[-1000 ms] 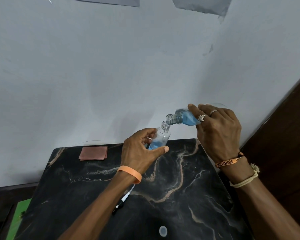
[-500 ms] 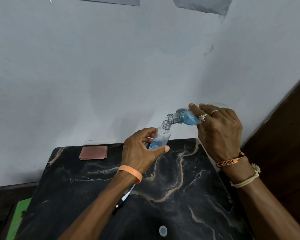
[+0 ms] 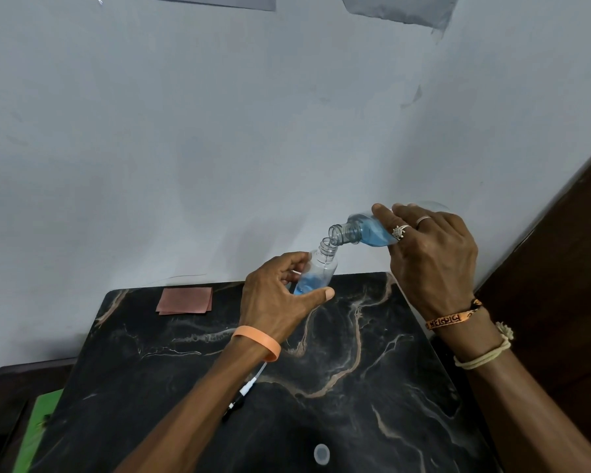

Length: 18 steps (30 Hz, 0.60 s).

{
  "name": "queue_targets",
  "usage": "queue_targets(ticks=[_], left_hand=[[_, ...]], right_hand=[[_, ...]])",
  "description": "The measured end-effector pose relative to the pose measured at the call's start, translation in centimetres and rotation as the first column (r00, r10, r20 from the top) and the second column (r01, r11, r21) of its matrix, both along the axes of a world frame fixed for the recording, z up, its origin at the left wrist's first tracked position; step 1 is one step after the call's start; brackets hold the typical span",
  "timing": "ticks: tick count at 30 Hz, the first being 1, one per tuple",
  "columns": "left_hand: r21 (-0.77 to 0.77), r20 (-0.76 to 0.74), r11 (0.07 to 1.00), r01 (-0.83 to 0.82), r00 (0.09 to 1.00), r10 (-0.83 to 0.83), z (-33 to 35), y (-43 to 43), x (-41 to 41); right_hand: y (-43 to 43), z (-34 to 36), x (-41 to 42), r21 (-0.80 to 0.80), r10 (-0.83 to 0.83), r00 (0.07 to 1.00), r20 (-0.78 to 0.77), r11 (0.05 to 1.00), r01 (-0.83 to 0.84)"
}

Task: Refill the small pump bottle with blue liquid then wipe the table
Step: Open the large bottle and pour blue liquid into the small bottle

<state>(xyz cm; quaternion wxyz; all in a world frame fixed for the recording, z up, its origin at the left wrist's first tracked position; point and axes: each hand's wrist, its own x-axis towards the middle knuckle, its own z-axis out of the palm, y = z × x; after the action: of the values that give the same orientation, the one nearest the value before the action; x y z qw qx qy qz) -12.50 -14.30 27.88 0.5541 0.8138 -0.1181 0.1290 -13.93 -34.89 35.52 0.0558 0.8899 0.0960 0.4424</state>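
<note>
Over the far edge of a black, tan-veined marble counter (image 3: pixel 355 387), a person pours blue liquid from one clear bottle into another. An orange thread band (image 3: pixel 452 318) on the right wrist carries dark lettering, too small to read.

The counter's far edge meets a pale wall (image 3: pixel 219 131); its right edge runs beside a dark wooden panel (image 3: pixel 560 268). A folded pinkish-brown cloth (image 3: pixel 185 300) lies near the far left corner, well apart from both hands. A small white cap (image 3: pixel 321 453) sits near the front edge, with bare marble between the forearms. A pump head with its tube (image 3: pixel 244 392) lies partly under the left forearm. A green object (image 3: pixel 40 425) shows off the counter's left side.

The left grip (image 3: pixel 273 302) curls round the small pump bottle (image 3: pixel 321 271), thumb across its front and fingers behind, holding it uncapped and slightly tilted, blue liquid in its lower part. The right grip (image 3: pixel 434 254), wearing two rings, wraps over the larger bottle (image 3: pixel 359 232), tipped almost level. That bottle's open mouth sits just above the small bottle's neck.
</note>
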Motion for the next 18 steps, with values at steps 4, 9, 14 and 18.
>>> queue_targets(ticks=[4, 9, 14, 18], left_hand=[[0.002, -0.003, 1.000, 0.007, 1.000, -0.007, -0.05, -0.04, 0.02], [-0.001, -0.005, 1.000, 0.006, 1.000, -0.006, -0.21, -0.04, 0.00], [0.003, 0.004, 1.000, 0.004, 1.000, -0.004, -0.14, 0.01, 0.09], [-0.005, 0.003, 1.000, 0.009, 1.000, -0.009, -0.11, 0.04, 0.06]], right_hand=[[-0.11, 0.03, -0.02, -0.001, -0.001, 1.000, -0.008, 1.000, 0.001], [-0.05, 0.04, -0.08, 0.004, -0.002, 1.000, -0.012, 1.000, 0.002], [-0.03, 0.09, -0.04, -0.002, -0.001, 1.000, -0.004, 1.000, 0.001], [-0.08, 0.04, 0.03, -0.003, 0.002, 1.000, -0.001, 1.000, -0.002]])
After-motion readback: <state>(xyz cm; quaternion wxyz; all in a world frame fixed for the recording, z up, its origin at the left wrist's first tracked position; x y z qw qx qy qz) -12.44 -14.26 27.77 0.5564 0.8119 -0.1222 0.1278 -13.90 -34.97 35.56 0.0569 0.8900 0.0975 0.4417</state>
